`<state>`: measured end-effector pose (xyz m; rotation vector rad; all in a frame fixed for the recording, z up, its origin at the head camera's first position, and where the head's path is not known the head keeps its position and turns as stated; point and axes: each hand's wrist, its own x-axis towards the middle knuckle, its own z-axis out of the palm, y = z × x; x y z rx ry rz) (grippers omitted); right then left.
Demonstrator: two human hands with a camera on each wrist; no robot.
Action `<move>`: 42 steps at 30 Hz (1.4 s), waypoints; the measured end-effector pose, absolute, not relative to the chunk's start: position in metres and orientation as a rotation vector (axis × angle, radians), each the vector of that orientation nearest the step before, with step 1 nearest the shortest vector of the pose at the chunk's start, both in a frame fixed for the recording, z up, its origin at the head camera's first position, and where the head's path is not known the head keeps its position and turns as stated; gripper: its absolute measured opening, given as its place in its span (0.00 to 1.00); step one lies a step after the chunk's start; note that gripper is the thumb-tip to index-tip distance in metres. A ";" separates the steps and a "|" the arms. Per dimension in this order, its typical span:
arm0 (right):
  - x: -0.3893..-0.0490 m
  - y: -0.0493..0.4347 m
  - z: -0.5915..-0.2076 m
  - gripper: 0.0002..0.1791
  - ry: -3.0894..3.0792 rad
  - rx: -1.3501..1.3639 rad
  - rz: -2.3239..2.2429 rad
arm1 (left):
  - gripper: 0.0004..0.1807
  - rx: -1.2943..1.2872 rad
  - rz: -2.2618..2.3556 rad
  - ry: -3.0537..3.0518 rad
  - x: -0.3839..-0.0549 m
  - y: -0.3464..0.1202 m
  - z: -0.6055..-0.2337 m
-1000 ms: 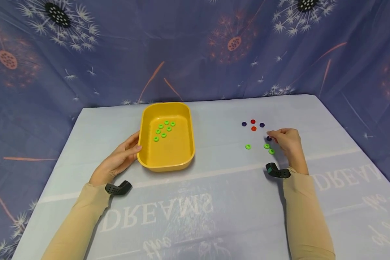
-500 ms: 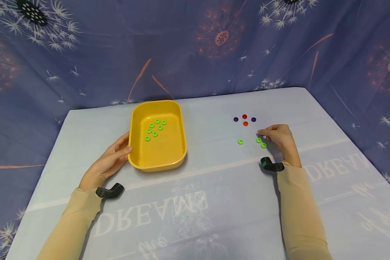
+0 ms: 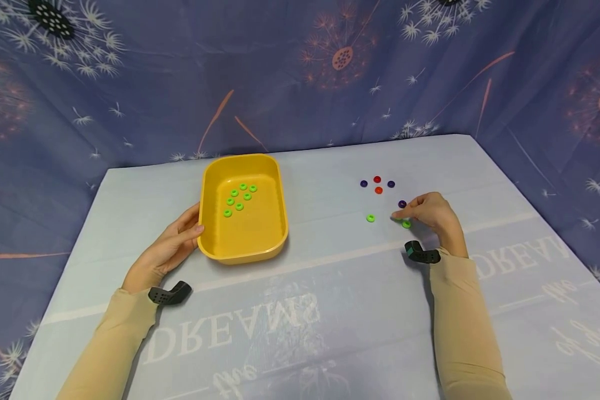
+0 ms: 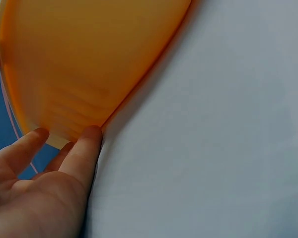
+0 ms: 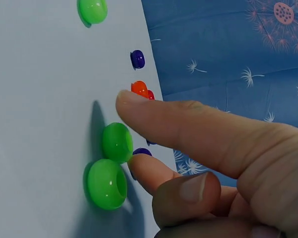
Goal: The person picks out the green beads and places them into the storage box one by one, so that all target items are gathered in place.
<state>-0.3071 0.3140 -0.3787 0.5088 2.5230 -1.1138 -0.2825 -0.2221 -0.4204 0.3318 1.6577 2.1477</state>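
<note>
In the head view, my left hand (image 3: 169, 250) holds the left side of a yellow tray (image 3: 283, 222), thumb at the rim. Its fingertips meet the tray's outer wall (image 4: 89, 59) in the left wrist view. Several green ring-shaped beads (image 3: 239, 206) lie inside. My right hand (image 3: 432, 212) reaches low over the table at the right. The right wrist view shows its two foremost fingertips apart on either side of a green bead (image 5: 117, 142), the lower one right at it. A second green bead (image 5: 107, 184) stands beside that one, and a third green bead (image 3: 370, 218) lies farther left.
Beyond the right hand lie dark blue beads (image 3: 391, 184), a red bead (image 3: 377, 179) and an orange bead (image 3: 378, 190). One purple bead (image 3: 402, 204) sits close by the fingers. A patterned blue curtain (image 3: 280, 72) hangs behind the pale tablecloth (image 3: 260, 333).
The right hand has moved off the dark purple bead, toward the near side, to a green bead. The left hand stays at the tray. The head view has shifted a little.
</note>
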 end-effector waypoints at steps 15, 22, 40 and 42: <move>-0.309 0.314 -0.379 0.29 2.533 0.497 -1.038 | 0.40 0.306 2.152 1.654 -0.283 -0.222 -0.421; -0.311 0.312 -0.381 0.30 2.540 0.522 -1.011 | 0.40 0.335 2.157 1.649 -0.283 -0.223 -0.423; -0.310 0.307 -0.376 0.28 2.553 0.533 -1.100 | 0.41 0.287 2.142 1.652 -0.283 -0.222 -0.420; -0.310 0.306 -0.375 0.27 2.554 0.524 -1.132 | 0.41 0.289 2.141 1.656 -0.283 -0.222 -0.420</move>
